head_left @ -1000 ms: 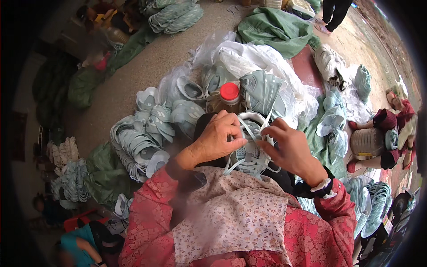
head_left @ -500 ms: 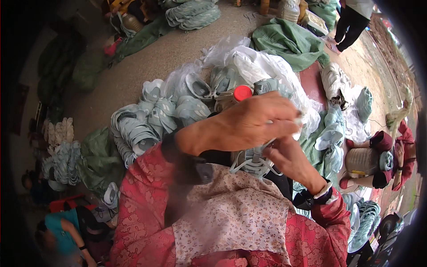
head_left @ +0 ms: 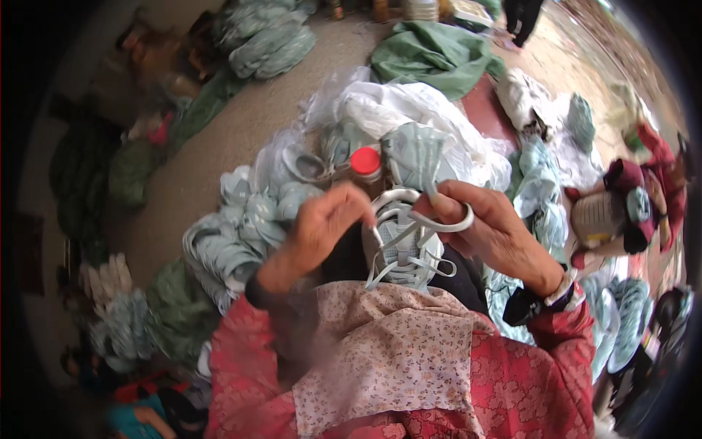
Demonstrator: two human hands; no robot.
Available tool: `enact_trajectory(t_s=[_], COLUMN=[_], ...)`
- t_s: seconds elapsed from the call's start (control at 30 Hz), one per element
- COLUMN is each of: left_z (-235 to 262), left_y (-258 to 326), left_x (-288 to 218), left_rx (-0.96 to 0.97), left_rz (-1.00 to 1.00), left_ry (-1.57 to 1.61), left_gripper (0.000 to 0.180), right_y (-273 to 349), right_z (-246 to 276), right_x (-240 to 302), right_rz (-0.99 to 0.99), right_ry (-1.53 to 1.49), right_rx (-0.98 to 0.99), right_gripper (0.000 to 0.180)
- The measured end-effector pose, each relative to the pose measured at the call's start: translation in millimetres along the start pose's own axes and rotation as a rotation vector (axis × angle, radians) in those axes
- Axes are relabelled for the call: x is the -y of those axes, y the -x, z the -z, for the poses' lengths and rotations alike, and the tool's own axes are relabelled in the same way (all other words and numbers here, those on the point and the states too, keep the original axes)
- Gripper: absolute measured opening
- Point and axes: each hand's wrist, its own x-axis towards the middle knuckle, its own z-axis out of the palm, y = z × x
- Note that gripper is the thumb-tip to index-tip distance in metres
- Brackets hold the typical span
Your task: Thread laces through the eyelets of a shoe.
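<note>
A pale grey-green shoe upper [head_left: 404, 252] rests on my lap, partly threaded with a flat lace [head_left: 463, 224]. My right hand [head_left: 486, 225] pinches the lace between thumb and fingers, and a loop of it curves out beside the upper. My left hand [head_left: 322, 230] is closed at the left edge of the upper, its fingertips on a pale stretch of lace. Loose lace loops hang over both sides of the upper's lower part. Just beyond stands a jar with a red lid [head_left: 365, 160], and another upper [head_left: 412, 155] lies beside it.
Stacked uppers [head_left: 219, 238] lie to the left, with more uppers [head_left: 537, 175] at the right. White plastic sheeting [head_left: 409, 106] and a green sack [head_left: 435, 58] are beyond. A person in red [head_left: 662, 190] sits at the right; a person in teal [head_left: 142, 418] is at lower left.
My hands have moved apart: the left went left and down, the right came clear on the right with the lace. The upper is now more exposed. The whole view has shifted.
</note>
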Motion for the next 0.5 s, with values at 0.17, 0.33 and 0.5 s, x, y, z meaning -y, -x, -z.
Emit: enact_trajectory(t_s=[0.17, 0.33, 0.5], left_z=[-22.9, -49.9, -44.8], left_y=[7.9, -3.7, 17.9], left_x=[32.2, -24.9, 43.5], left_rx=[0.041, 0.167, -0.139], left_rz=[0.048, 0.134, -0.207], left_ry=[-0.125, 0.394, -0.398], left_gripper=[0.021, 0.029, 0.021], right_y=[-1.0, -6.5, -9.1], right_z=[2.5, -3.1, 33.3], right_x=[12.2, 15.4, -26.8], right_rz=[0.178, 0.548, 0.315], right_ry=[0.123, 0.328, 0.574], right_rx=[0.091, 0.302, -0.201], right_gripper=[0.035, 0.027, 0.025])
